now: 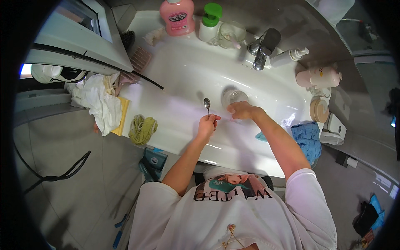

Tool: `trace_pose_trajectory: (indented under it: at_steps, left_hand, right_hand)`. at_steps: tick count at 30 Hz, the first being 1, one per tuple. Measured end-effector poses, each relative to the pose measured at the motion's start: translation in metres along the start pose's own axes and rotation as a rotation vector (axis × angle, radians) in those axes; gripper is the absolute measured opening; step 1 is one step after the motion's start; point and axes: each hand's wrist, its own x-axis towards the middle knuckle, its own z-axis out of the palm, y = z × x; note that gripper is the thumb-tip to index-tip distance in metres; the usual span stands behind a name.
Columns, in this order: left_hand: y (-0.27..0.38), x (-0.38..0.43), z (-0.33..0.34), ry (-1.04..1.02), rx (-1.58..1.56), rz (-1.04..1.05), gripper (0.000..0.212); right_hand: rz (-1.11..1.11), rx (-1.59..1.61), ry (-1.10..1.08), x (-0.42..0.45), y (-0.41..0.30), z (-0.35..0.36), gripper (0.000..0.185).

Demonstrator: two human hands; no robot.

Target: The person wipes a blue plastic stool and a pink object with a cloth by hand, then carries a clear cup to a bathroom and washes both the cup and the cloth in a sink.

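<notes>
My left hand (207, 126) grips the handle of a metal spoon (207, 103), its bowl pointing away from me over the white washbasin (181, 78). To its right, my right hand (243, 110) is at the near side of a clear, round container (234, 96) in the basin; its fingers are partly hidden, so whether they grip the container cannot be told. Beyond the container stands a chrome faucet (264, 48). A light-blue item (261, 136) lies partly behind my right forearm.
On the back rim stand a pink detergent bottle (178, 20), a green-capped bottle (209, 26) and a glass cup (232, 32). A green cloth (142, 129) lies at the near left rim, a blue towel (307, 140) at the right. A cabinet (84, 47) juts in at the left.
</notes>
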Motion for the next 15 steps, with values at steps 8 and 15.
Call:
trace_pose_trajectory:
  at_steps: [8,15]
  left_hand:
    - [-0.001,0.001,-0.004,-0.003,-0.050,-0.007,0.027]
    - [0.009,0.001,0.001,0.035,-0.099,-0.008,0.033]
  right_hand:
    - [0.028,-0.186,0.159,-0.005,-0.015,0.008,0.005]
    - [0.082,0.191,0.633,-0.029,-0.029,0.014,0.006]
